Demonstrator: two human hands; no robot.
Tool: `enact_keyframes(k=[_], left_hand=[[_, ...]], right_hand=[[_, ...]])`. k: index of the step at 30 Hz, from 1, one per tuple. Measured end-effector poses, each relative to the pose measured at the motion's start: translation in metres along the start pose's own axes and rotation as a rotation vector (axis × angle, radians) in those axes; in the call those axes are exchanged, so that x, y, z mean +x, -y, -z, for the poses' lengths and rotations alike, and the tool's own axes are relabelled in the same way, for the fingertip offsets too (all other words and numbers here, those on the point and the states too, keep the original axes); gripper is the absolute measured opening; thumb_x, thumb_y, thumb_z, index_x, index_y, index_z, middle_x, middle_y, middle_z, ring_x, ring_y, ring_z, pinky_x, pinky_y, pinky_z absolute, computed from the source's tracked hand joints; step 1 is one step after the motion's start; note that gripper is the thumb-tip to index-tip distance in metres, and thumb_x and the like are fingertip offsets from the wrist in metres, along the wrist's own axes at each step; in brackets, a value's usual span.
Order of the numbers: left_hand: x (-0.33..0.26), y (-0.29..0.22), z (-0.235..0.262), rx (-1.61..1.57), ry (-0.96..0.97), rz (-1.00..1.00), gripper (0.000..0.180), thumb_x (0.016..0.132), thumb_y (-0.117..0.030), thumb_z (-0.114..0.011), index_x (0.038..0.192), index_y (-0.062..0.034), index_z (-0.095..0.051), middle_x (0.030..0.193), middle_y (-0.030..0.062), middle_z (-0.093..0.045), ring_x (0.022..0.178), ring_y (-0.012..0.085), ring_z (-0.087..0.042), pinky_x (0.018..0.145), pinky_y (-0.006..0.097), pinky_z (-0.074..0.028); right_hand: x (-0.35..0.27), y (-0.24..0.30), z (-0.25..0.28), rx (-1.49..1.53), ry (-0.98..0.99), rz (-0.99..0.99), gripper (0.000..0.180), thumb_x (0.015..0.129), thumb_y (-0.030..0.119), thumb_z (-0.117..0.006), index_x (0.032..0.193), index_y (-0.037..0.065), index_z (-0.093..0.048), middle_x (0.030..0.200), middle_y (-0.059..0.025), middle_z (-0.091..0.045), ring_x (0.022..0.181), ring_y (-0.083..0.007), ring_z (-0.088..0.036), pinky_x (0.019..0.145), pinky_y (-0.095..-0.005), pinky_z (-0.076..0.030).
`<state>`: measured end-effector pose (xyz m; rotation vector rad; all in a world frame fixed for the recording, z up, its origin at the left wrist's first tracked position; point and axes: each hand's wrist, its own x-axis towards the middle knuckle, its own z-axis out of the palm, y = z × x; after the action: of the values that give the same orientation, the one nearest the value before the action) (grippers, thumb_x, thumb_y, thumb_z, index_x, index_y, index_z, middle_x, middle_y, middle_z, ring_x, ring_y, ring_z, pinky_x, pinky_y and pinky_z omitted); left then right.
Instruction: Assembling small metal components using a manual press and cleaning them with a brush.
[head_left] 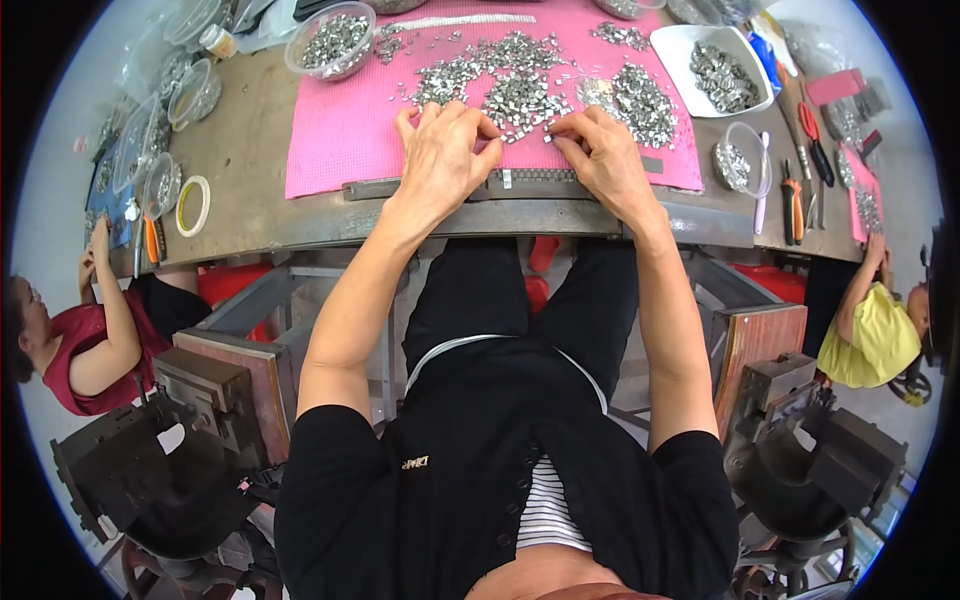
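Observation:
My left hand is over the pink mat, thumb and index fingertips drawn together beside loose pieces. Whatever they hold, if anything, is too small to make out. Opposite it, my right hand pinches at a small shiny metal piece. Between and beyond the hands spreads a pile of small silvery metal pieces, with another heap to the right. Below my fingers, along the table's near edge, runs a dark slotted metal bar with one bright piece on it.
A clear tub of metal pieces stands back left, a white tray back right. Right of the mat are a clear cup, orange-handled pliers and red-handled pliers. A tape roll lies left. People work on both sides.

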<state>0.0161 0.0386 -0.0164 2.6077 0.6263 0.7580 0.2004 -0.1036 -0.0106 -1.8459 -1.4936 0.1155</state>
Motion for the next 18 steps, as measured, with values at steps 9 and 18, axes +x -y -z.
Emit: enact_keyframes(k=[9, 18], left_hand=[[-0.0025, -0.0012, -0.0069, -0.022, -0.073, -0.04, 0.012, 0.079, -0.019, -0.076, 0.085, -0.0112, -0.069, 0.083, 0.0028, -0.061, 0.087, 0.0244, -0.057, 0.095, 0.051, -0.031], [-0.0038, -0.003, -0.0087, -0.012, -0.11, -0.047, 0.01, 0.08, -0.019, -0.076, 0.085, -0.0126, -0.071, 0.082, 0.0017, -0.061, 0.088, 0.0235, -0.057, 0.096, 0.052, -0.031]], right_hand=[[0.004, -0.0017, -0.0013, -0.032, 0.056, 0.014, 0.009, 0.086, 0.01, -0.069, 0.094, 0.006, -0.07, 0.084, -0.0101, -0.063, 0.078, -0.029, -0.063, 0.076, -0.0408, -0.045], [0.0031, 0.0019, -0.0028, -0.147, 0.053, 0.045, 0.01, 0.086, 0.012, -0.068, 0.091, 0.004, -0.065, 0.084, -0.0097, -0.065, 0.079, -0.0288, -0.063, 0.078, -0.0397, -0.042]])
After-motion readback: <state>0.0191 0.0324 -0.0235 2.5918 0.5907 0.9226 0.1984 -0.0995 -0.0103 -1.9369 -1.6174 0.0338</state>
